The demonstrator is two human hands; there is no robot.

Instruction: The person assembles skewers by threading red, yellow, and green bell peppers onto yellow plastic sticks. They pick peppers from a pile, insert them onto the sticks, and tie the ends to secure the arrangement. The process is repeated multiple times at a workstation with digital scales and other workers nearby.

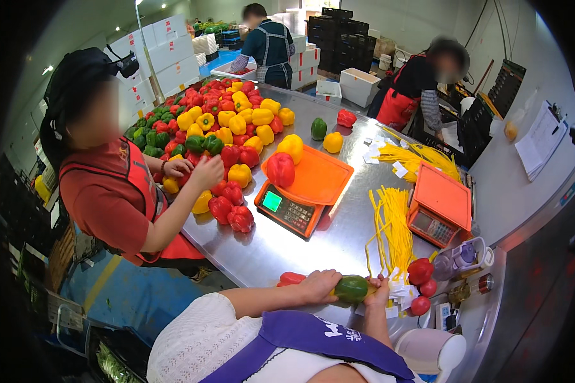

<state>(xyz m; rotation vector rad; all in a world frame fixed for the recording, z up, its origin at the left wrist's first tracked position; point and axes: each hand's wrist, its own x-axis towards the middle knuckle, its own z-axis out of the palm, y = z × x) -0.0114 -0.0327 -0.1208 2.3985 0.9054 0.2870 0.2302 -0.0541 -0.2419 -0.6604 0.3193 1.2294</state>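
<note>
Low in the view, above the steel table's near edge, my left hand (319, 286) is closed around a row of bell peppers. A red bell pepper (292, 279) sticks out on its left, and a dark green bell pepper (351, 289) on its right. A bit of yellow shows between the fingers and the green one; I cannot tell whether it is pepper or strip. My right hand (378, 291) is closed at the green pepper's right end, where something yellow shows. Yellow strips with white tags (391, 239) lie just beyond that hand.
An orange scale (319, 175) carries a yellow and a red pepper; a second orange scale (437, 201) stands right. A large pepper pile (217, 121) covers the far left, where a co-worker (118, 191) reaches in. Loose red peppers (420, 271), bottles and a pitcher (421, 348) line the right edge.
</note>
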